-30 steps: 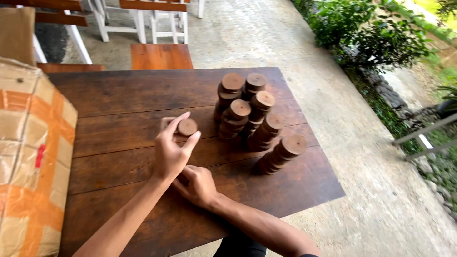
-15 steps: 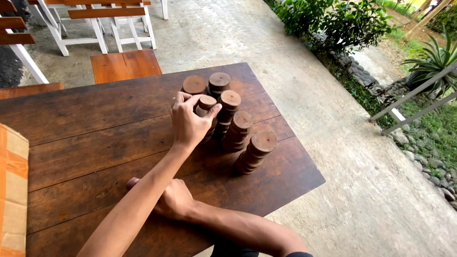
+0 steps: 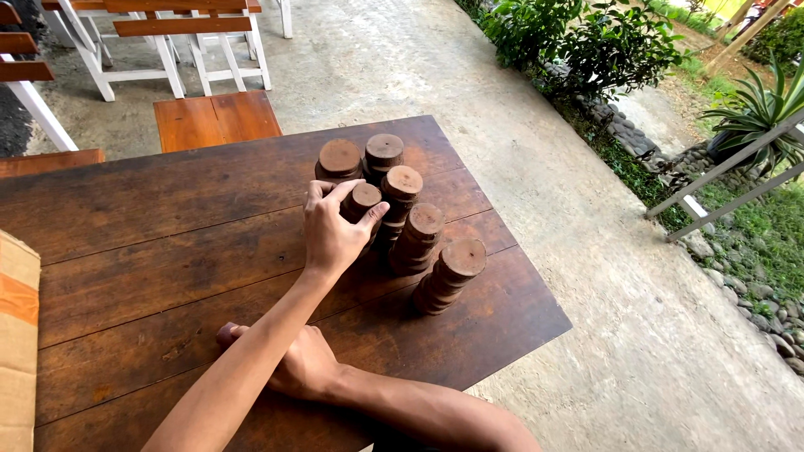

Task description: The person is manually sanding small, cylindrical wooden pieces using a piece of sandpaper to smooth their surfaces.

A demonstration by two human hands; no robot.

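Note:
On the dark wooden table stand several stacks of round wooden discs, close together near the far right corner. The nearest stack leans. My left hand reaches forward and pinches a wooden disc between thumb and fingers, on top of a stack in the middle of the group. My right hand lies on the table near the front edge, under my left forearm, its fingers curled with nothing seen in them.
A cardboard box sits at the table's left edge. A wooden seat and white-framed chairs stand behind the table. Concrete floor, stones and plants lie to the right.
My left hand has carried the disc from the middle of the table to the group of stacks and now holds it on top of one. My right hand has stayed on the table.

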